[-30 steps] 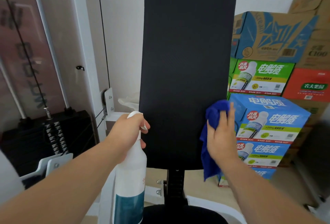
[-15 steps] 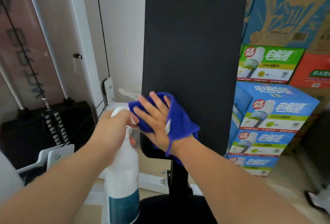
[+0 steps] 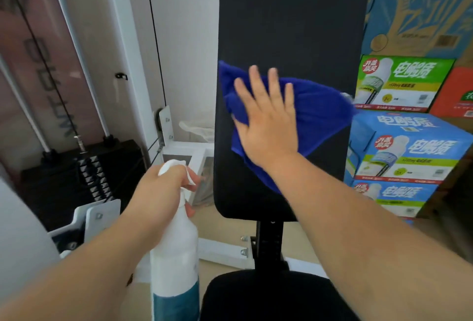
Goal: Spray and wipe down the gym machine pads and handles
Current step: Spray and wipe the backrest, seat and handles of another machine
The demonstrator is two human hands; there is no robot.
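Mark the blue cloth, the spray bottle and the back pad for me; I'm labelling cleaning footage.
blue cloth (image 3: 322, 115), head view, on the bare fabric right of the flat hand.
spray bottle (image 3: 176, 251), head view, on its white body.
back pad (image 3: 294, 13), head view, on its upper black face.

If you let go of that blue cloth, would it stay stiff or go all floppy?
Probably floppy: the blue cloth bunches in soft folds under the right hand, and one corner droops below the wrist. It looks light, so it would likely slide down the black back pad and drop rather than stay up once the flat palm stops pressing it.
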